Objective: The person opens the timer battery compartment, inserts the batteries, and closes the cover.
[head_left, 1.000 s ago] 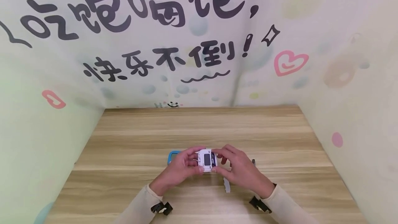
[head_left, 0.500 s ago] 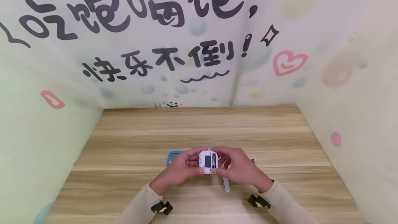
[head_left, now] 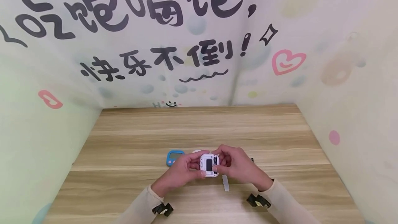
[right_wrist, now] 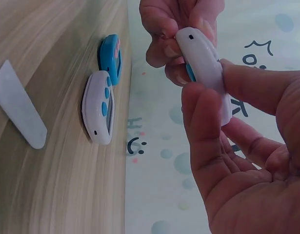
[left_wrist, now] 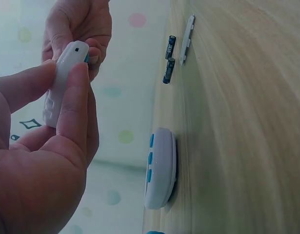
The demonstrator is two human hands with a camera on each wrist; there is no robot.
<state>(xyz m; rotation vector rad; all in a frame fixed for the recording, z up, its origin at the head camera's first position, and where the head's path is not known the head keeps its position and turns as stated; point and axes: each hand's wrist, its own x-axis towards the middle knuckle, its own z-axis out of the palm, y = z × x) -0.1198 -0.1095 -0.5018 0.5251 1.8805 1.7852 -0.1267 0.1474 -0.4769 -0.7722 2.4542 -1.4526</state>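
The left hand (head_left: 178,173) grips and the right hand (head_left: 238,163) pinches a white digital timer (head_left: 209,165) above the table (head_left: 199,127), back up, seemingly to expose its battery bay (head_left: 215,161), with a battery cover (head_left: 225,183) near right and a blue timer (head_left: 175,156) at left.

The held device (head_left: 209,165) is above the table (head_left: 199,127), between the left hand (head_left: 178,171) and the right hand (head_left: 238,165). On the table beyond the left hand lies a second device (right_wrist: 97,108), with a third device (head_left: 175,155) just to its left. Two batteries (left_wrist: 170,48) lie farther right, while a strip (head_left: 225,183) lies left of them, nearer the person.
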